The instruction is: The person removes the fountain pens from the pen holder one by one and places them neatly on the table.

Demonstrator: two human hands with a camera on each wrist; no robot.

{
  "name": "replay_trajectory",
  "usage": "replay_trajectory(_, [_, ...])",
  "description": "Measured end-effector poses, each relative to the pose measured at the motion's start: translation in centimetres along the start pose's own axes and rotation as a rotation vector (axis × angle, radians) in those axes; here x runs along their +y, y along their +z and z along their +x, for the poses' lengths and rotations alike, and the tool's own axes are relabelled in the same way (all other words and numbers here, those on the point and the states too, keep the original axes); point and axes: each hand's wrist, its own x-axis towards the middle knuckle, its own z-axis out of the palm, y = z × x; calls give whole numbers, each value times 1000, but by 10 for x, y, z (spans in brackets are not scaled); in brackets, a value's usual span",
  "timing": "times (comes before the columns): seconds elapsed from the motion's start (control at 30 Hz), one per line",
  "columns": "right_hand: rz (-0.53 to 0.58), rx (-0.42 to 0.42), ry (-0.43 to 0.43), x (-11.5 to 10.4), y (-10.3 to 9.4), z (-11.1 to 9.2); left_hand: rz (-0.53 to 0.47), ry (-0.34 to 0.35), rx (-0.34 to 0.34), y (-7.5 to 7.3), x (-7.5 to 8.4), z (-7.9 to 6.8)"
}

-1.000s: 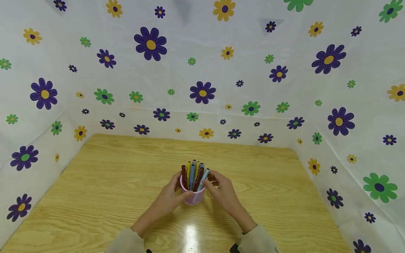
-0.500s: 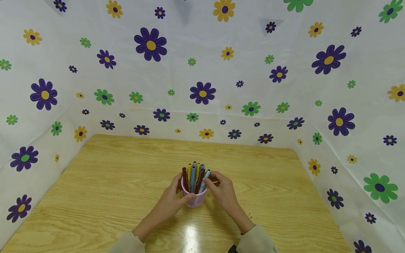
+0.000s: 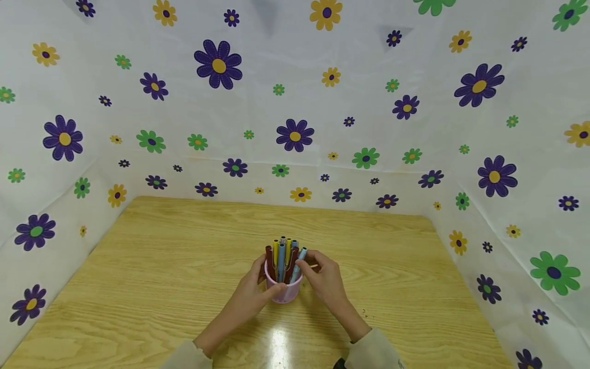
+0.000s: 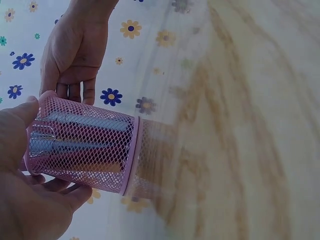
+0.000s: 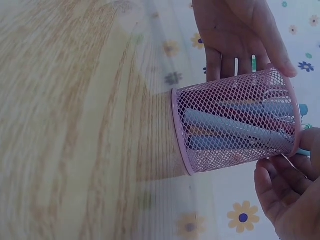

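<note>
A pink mesh pen cup [image 3: 287, 294] stands upright on the table, packed with several pens. Dark red pens [image 3: 269, 260], yellow pens [image 3: 275, 250] and a blue pen [image 3: 281, 259] rise above its rim. On the cup's left side, my left hand [image 3: 249, 294] grips it, thumb at the front rim and fingers round the far side. At the right rim, my right hand [image 3: 326, 279] pinches a light blue pen [image 3: 297, 267] that leans rightward in the cup. Through the mesh [image 4: 85, 145] in the left wrist view, the pens' lower parts show.
The wood-grain table [image 3: 193, 246] spreads round the cup. White sheets with printed flowers [image 3: 295, 136] form walls at the back, left and right. Tiny dark specks [image 3: 364, 311] lie on the table right of the right forearm.
Since one second ago, the cup has shifted slightly toward me and to the right, with my left hand on it. My right thumb sits slightly higher by the light blue pen.
</note>
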Motion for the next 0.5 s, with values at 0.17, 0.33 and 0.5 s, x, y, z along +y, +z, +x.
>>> replay_trajectory(0.17, [-13,7,22,-2,0,0,-2,-5,4,0,1,0])
replay_trajectory(0.33, [-40,8,46,-5,1,2,9,-19,-2,0,2,0])
replay_trajectory(0.5, [-25,14,58,-4,0,2,17,-33,-6,1,2,1])
